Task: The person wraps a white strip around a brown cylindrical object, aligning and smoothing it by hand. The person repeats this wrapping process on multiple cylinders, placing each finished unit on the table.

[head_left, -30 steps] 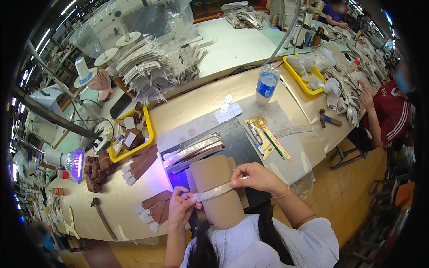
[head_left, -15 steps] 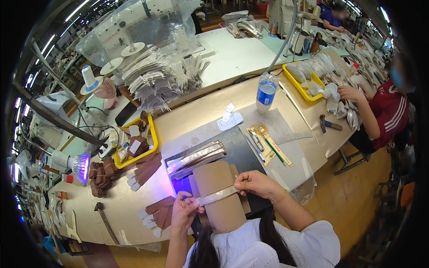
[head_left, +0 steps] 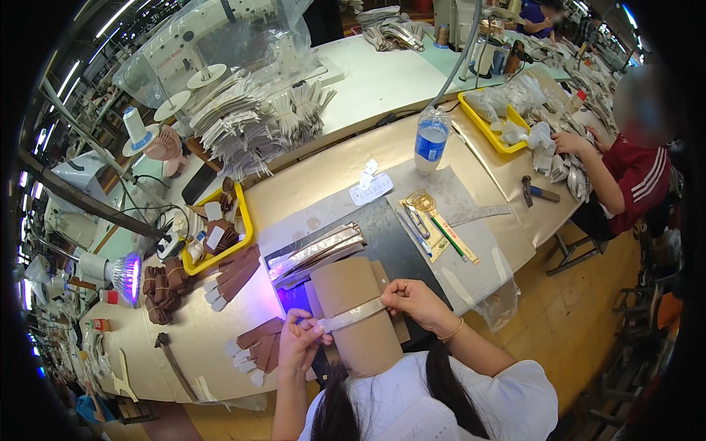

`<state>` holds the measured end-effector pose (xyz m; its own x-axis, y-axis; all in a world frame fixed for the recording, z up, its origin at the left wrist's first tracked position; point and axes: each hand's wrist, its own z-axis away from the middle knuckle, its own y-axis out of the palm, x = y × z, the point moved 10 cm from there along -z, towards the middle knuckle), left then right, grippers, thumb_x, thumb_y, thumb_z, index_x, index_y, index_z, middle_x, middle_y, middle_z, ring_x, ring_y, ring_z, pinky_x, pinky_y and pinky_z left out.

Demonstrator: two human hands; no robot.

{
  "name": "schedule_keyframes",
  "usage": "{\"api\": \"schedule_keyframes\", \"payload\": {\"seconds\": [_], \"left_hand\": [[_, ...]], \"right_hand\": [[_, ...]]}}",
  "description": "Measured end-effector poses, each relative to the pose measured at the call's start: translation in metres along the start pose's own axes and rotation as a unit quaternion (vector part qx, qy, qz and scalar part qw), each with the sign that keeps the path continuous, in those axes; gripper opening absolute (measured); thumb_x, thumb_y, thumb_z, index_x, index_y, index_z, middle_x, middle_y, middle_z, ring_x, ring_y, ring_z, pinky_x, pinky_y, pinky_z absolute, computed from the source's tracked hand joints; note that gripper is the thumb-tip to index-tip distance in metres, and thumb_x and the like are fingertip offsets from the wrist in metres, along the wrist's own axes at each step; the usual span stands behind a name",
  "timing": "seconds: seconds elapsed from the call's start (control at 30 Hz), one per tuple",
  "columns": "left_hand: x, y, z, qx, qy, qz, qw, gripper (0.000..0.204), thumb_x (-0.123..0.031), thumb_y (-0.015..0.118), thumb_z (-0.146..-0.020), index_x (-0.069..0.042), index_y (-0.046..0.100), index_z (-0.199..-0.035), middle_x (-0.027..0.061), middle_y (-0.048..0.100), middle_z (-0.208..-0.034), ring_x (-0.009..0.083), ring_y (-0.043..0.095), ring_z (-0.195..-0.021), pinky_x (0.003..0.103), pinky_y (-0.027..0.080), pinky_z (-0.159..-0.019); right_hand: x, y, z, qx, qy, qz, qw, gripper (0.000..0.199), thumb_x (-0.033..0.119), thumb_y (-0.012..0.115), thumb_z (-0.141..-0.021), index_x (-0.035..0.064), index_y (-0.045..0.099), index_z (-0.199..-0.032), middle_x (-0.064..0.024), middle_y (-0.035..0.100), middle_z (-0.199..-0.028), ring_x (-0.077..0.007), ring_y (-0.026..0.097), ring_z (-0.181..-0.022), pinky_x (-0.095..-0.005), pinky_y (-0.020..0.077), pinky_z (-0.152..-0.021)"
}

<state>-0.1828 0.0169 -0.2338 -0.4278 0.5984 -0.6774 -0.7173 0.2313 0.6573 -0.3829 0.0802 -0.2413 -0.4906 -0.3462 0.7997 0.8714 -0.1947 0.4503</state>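
A tall tan piece of leather [head_left: 353,312] stands curved like a tube on the dark mat [head_left: 397,242] right in front of me. A pale narrow strip [head_left: 351,317] lies across its front. My left hand [head_left: 298,342] pinches the strip's left end, and my right hand [head_left: 408,298] presses its right end against the tan piece. Just behind lies a stack of shiny pale strips [head_left: 316,250].
Brown cut pieces [head_left: 235,272] and a yellow tray [head_left: 220,231] lie to my left, near a purple lamp [head_left: 129,268]. A water bottle [head_left: 430,140], ruler and pens [head_left: 441,231] sit ahead right. A person in red [head_left: 632,176] works by another yellow tray [head_left: 500,117].
My hands have kept hold of the strip across the tan piece, shifting only slightly. The view has tilted a little.
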Motion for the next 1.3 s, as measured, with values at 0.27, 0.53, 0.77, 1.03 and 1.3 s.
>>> {"api": "schedule_keyframes", "payload": {"seconds": [0.27,0.53,0.77,1.03,1.3], "left_hand": [[0.001,-0.002,0.000,-0.003,-0.004,0.004,1.000,0.034,0.009,0.060,-0.079,-0.004,0.040,-0.103,0.0151,0.063,-0.078,0.0245,0.065,-0.064,0.032,0.056,-0.058],[0.003,-0.005,-0.001,-0.007,-0.004,0.003,1.000,0.035,0.010,0.060,-0.079,-0.004,0.040,-0.103,0.0162,0.063,-0.079,0.0249,0.064,-0.063,0.033,0.057,-0.057],[0.001,-0.003,-0.002,-0.007,-0.002,0.006,1.000,0.034,0.009,0.061,-0.078,-0.004,0.041,-0.102,0.0152,0.062,-0.078,0.0245,0.064,-0.063,0.033,0.056,-0.057],[0.001,-0.003,-0.002,-0.011,-0.004,-0.011,1.000,0.034,0.009,0.061,-0.079,-0.004,0.041,-0.103,0.0141,0.062,-0.077,0.0240,0.064,-0.062,0.033,0.056,-0.057],[0.001,-0.001,-0.002,-0.007,-0.017,-0.021,1.000,0.035,0.008,0.061,-0.080,-0.005,0.042,-0.105,0.0133,0.063,-0.079,0.0223,0.064,-0.063,0.031,0.054,-0.058]], "right_hand": [[-0.020,-0.003,0.005,0.015,0.081,-0.123,0.989,0.014,0.016,0.062,-0.088,0.0029,0.059,-0.090,-0.0020,0.059,-0.078,-0.0092,0.056,-0.069,-0.0222,0.0487,-0.066],[-0.017,-0.002,0.003,-0.003,0.069,-0.092,0.993,0.010,0.013,0.062,-0.087,0.0035,0.058,-0.087,-0.0018,0.058,-0.076,-0.0088,0.055,-0.067,-0.0217,0.0488,-0.065],[-0.019,-0.002,0.002,0.004,0.064,-0.109,0.992,0.015,0.018,0.063,-0.088,0.0037,0.059,-0.091,-0.0016,0.058,-0.077,-0.0089,0.055,-0.068,-0.0224,0.0476,-0.065],[-0.021,-0.003,0.003,0.011,0.069,-0.133,0.989,0.014,0.017,0.062,-0.088,0.0039,0.059,-0.091,-0.0016,0.059,-0.077,-0.0089,0.055,-0.068,-0.0230,0.0483,-0.065],[-0.023,-0.009,0.002,-0.006,0.056,-0.115,0.992,0.017,0.021,0.061,-0.089,0.0036,0.058,-0.090,-0.0017,0.060,-0.074,-0.0086,0.057,-0.064,-0.0231,0.0496,-0.061]]}}
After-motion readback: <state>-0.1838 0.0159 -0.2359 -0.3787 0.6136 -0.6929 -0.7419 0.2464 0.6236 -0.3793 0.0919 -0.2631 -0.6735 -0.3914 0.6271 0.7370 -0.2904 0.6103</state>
